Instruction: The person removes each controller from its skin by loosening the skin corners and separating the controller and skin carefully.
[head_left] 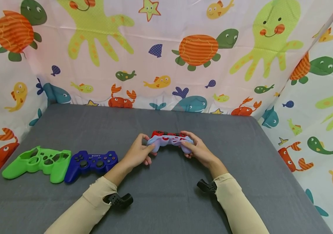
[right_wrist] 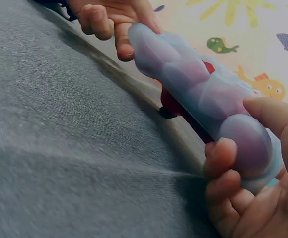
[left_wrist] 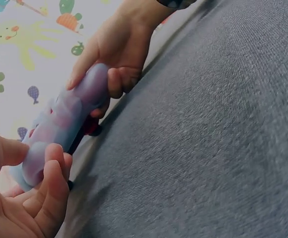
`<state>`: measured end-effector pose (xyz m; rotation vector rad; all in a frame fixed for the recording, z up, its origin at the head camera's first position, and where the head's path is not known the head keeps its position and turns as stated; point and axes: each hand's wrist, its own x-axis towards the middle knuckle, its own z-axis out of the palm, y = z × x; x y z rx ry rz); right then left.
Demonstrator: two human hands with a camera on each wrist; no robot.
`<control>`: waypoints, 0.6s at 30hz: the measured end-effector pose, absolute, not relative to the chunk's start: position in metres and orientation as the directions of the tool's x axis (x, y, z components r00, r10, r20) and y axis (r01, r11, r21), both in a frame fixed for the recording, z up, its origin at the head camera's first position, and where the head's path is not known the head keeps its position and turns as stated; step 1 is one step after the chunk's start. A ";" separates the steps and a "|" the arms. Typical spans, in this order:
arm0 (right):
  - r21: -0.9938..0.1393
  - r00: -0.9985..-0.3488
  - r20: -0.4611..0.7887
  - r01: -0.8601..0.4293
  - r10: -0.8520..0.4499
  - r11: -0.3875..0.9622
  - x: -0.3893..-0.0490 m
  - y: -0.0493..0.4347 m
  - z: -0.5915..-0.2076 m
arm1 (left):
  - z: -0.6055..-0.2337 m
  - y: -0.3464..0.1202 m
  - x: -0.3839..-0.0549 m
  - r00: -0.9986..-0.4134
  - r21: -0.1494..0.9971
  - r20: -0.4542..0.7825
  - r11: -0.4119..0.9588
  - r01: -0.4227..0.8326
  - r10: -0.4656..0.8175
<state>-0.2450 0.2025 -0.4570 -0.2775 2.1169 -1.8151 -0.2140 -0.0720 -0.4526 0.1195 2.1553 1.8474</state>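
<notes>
A red game controller (head_left: 156,133) is partly inside a translucent bluish-lilac silicone cover (head_left: 170,140), held between both hands over the middle of the table. My left hand (head_left: 138,152) pinches the left grip, thumb on the cover and fingers curled beneath. On the other side my right hand (head_left: 200,150) holds the right grip the same way. In the right wrist view the cover (right_wrist: 181,74) wraps the grips, and some red of the controller (right_wrist: 170,101) shows below it. The left wrist view has the cover (left_wrist: 67,111) stretched between the two hands.
To the left on the grey table (head_left: 166,201) lies a green silicone controller cover (head_left: 43,162) with open cutouts. A blue controller (head_left: 91,161) sits right beside it, close to my left forearm. Behind the table hangs a sea-animal printed curtain (head_left: 166,42).
</notes>
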 end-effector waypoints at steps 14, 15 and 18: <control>-0.992 -0.972 -0.087 0.064 -0.219 0.107 -0.246 0.188 -0.461 | -0.451 -0.071 -0.215 -0.949 0.981 -0.185 0.102 -0.164 0.255; -0.993 -0.971 -0.093 0.073 -0.218 0.098 -0.245 0.189 -0.461 | -0.451 -0.071 -0.215 -0.947 0.980 -0.190 0.106 -0.168 0.259; -0.993 -0.970 -0.101 0.087 -0.220 0.075 -0.245 0.190 -0.460 | -0.447 -0.072 -0.214 -0.943 0.977 -0.191 0.141 -0.157 0.272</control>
